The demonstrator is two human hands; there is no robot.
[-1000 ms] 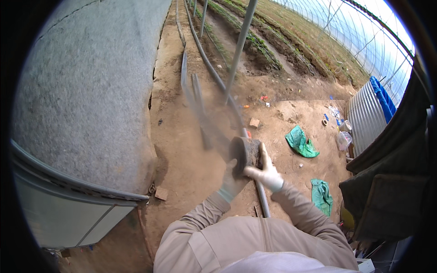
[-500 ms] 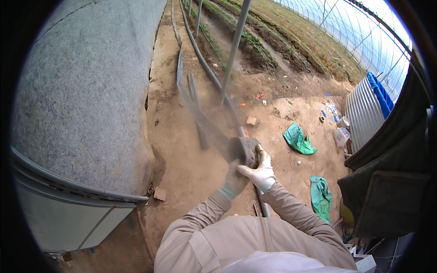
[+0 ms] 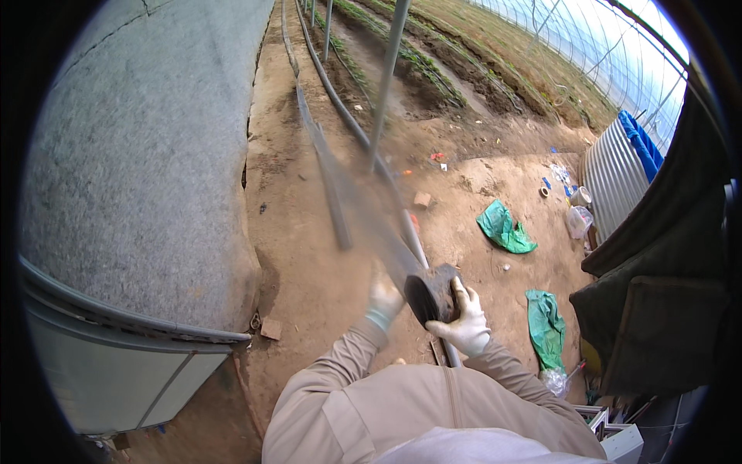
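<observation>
My right hand, in a pale work glove, grips the right side of a dark roll of flat hose. Its thumb lies along the near edge, and the hollow end faces my left. From the roll a long flat strip of hose runs away up the dirt path, blurred by motion. My left hand, gloved too, is beside the strip, just left of the roll. Its fingers are smeared by motion, so whether they touch the hose does not show.
A grey pipe and a metal post stand beyond the roll. Two green bags lie on the dirt to the right, near a corrugated tank. At left rises a grey covered wall; a brick piece lies at its foot.
My left hand has come off the roll and moved left. The roll, in my right hand, has shifted right and nearer, its hollow end now showing. The strip has swung right.
</observation>
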